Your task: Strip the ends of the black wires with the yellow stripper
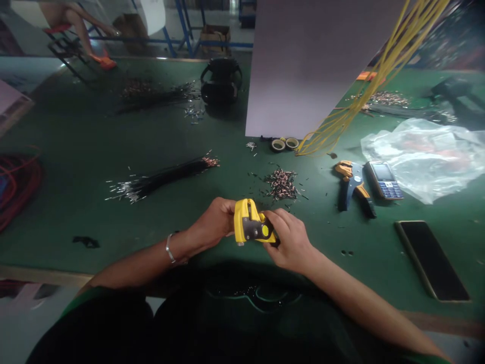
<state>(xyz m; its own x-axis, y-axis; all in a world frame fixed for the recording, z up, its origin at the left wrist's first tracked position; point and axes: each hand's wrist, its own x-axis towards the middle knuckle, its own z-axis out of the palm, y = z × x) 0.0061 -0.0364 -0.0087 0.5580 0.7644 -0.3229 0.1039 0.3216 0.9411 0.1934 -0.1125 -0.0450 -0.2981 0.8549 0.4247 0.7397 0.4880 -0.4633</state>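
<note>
My right hand (288,237) is wrapped round the handles of a yellow-and-black crimping tool (245,222), held above the table near its front edge. Close against the tool's head on the other side is my left hand (215,222), its fingers pinched together; whatever they hold is hidden. Ahead and to the left lies a bundle of black wires (170,177), with bare copper at one end and silvery tips at the other. A small heap of short copper-and-black wire offcuts (282,184) lies just beyond the tool.
To the right are an orange-and-blue wire stripper (353,187), a keypad phone (384,180), a smartphone (432,260) and a clear plastic bag (428,156). Tape rolls (278,145) sit below a pale panel (303,65) hung with yellow wires (352,111). Another person's legs (81,33) show behind.
</note>
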